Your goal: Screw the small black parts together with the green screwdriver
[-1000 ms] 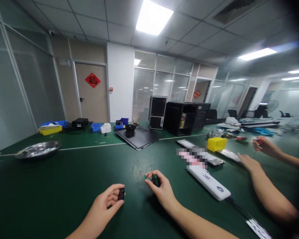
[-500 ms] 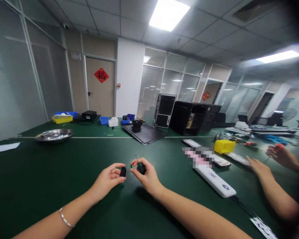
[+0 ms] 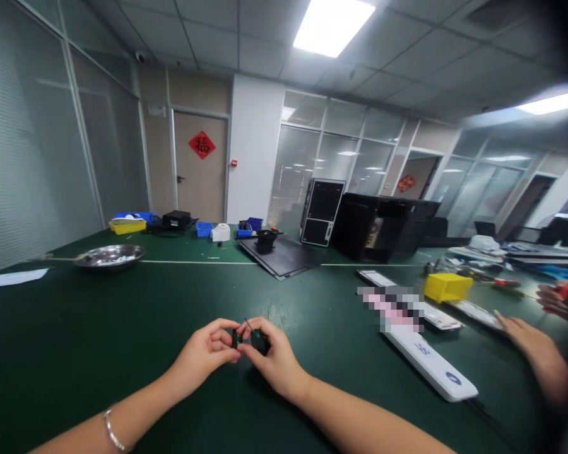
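The left hand (image 3: 203, 348) pinches a black case (image 3: 233, 339) beside a green piece (image 3: 239, 339) in the right hand (image 3: 279, 358); whether they're joined is hard to tell. The screwdriver (image 3: 260, 342) in the right fingers is unused.

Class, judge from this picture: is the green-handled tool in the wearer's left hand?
No, the right hand holds the green-handled tool, with the left hand close beside it.

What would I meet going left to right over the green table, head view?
White paper, metal bowl, left hand with black part, right hand with green screwdriver, long white device, co-worker's hand.
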Demonstrator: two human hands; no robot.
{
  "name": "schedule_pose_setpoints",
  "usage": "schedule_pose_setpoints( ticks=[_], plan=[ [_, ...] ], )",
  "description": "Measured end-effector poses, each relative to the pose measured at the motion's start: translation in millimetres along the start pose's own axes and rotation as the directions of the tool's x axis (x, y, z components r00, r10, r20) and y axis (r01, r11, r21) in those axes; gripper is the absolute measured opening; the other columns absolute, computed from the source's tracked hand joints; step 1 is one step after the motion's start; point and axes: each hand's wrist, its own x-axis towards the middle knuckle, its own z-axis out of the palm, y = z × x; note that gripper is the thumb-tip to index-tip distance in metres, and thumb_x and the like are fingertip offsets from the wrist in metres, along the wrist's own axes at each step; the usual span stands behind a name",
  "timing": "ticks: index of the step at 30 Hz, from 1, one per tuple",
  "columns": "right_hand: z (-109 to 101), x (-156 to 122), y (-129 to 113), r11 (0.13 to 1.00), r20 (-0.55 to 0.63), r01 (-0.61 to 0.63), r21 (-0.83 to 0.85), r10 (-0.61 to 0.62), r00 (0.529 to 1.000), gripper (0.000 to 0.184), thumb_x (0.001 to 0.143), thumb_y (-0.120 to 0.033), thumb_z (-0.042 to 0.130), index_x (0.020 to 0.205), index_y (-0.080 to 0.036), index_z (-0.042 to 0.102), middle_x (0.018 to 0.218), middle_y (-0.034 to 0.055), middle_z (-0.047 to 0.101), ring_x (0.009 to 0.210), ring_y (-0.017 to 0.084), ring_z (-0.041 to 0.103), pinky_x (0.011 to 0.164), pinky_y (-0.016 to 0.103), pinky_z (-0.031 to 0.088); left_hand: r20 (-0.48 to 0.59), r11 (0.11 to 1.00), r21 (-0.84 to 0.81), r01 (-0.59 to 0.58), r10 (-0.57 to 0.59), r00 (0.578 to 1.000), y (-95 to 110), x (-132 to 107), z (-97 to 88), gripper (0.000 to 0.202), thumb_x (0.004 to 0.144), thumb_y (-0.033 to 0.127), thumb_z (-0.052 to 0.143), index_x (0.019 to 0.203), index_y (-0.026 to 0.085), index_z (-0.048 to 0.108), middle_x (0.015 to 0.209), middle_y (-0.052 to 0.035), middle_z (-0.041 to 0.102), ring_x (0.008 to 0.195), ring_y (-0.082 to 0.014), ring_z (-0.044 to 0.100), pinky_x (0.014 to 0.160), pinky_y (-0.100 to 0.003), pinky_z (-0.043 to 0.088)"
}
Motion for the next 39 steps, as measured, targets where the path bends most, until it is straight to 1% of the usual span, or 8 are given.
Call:
schedule_pose_setpoints(
  ticks=[5,9,15,21,24,29,33,39],
  plan=[
    [0.3,-0.1,-1.5,0.994,-0.010,0.071,-0.087,-0.072,0.997,0.010,0.082,-0.015,0.066,0.087,-0.021,0.059,0.093,0.0041,0.066,0.090,0.019,0.064,0.086,0.033,0.050,-0.036,0.999,0.020,-0.032,0.033,0.999,1.5,-0.6,0.3,0.041,0.063,0.013,0.078,0.101,0.017,0.063,0.069,0.0056,0.067,0.066,-0.0142,0.067,0.070,-0.029,0.053],
    [-0.4,-2.6,-2.1,0.975,0.033,0.136,-0.176,-0.132,0.991,0.008,0.084,-0.016,0.064,0.088,-0.021,0.058,0.095,0.0056,0.066,0.092,0.019,0.063,0.085,0.033,0.051,-0.033,0.999,0.020,-0.040,0.041,0.999,-1.9,-0.4,-1.1,0.042,0.062,0.013,0.079,0.101,0.017,0.063,0.072,0.0040,0.069,0.070,-0.0154,0.069,0.072,-0.030,0.054],
    [-2.4,-5.1,-3.1,0.960,0.075,0.137,-0.243,-0.122,0.990,0.009,0.086,-0.015,0.061,0.092,-0.021,0.058,0.094,0.0055,0.065,0.091,0.019,0.063,0.085,0.033,0.050,-0.011,0.999,0.024,-0.035,0.035,0.999,-0.7,-2.0,-1.8,0.043,0.061,0.015,0.082,0.100,0.016,0.062,0.075,0.0020,0.071,0.070,-0.0166,0.069,0.075,-0.034,0.055],
    [-1.4,-4.1,-3.4,0.956,0.098,0.149,-0.254,-0.128,0.987,0.006,0.088,-0.018,0.058,0.093,-0.021,0.058,0.097,0.0062,0.066,0.093,0.020,0.063,0.085,0.033,0.050,0.000,1.000,-0.029,-0.010,0.010,1.000,5.1,-2.9,1.1,0.038,0.070,0.029,0.080,0.101,0.014,0.063,0.077,-0.0006,0.073,0.071,-0.0186,0.071,0.074,-0.036,0.058],
    [-0.5,-3.9,-3.7,0.954,0.102,0.166,-0.250,-0.144,0.984,0.008,0.088,-0.017,0.059,0.095,-0.021,0.059,0.098,0.0069,0.066,0.094,0.020,0.063,0.086,0.033,0.050,-0.032,1.000,-0.029,0.003,-0.004,0.999,4.2,-2.0,0.9,0.043,0.069,0.030,0.081,0.105,0.013,0.064,0.076,-0.0013,0.074,0.072,-0.0191,0.071,0.075,-0.037,0.058],
    [-1.9,-3.6,-6.8,0.954,0.104,0.192,-0.230,-0.172,0.980,0.013,0.086,-0.011,0.058,0.094,-0.020,0.061,0.105,0.0088,0.067,0.100,0.020,0.063,0.090,0.034,0.050,-0.047,1.000,-0.006,-0.007,0.006,0.999,2.4,-0.2,-1.5,0.036,0.070,0.032,0.080,0.098,0.011,0.069,0.086,-0.0074,0.077,0.081,-0.0224,0.072,0.082,-0.040,0.057],
    [-4.6,-2.3,-6.2,0.957,0.039,0.174,-0.234,-0.169,0.985,0.008,0.087,-0.013,0.061,0.091,-0.020,0.063,0.102,0.0079,0.068,0.098,0.020,0.064,0.089,0.034,0.050,-0.047,1.000,0.024,-0.020,0.022,0.999,6.8,-0.1,-2.5,0.037,0.070,0.031,0.080,0.098,0.010,0.070,0.088,-0.0093,0.078,0.081,-0.0237,0.072,0.083,-0.042,0.056],
    [-9.3,-1.2,1.9,0.958,-0.038,0.053,-0.281,-0.066,0.997,0.006,0.087,-0.022,0.064,0.093,-0.019,0.064,0.095,0.0055,0.069,0.091,0.020,0.064,0.084,0.032,0.049,-0.018,0.996,0.083,-0.014,0.016,1.000,8.6,1.9,-7.7,0.037,0.073,0.031,0.076,0.104,0.010,0.072,0.093,-0.0115,0.078,0.085,-0.0249,0.072,0.083,-0.042,0.054]
  ],
)
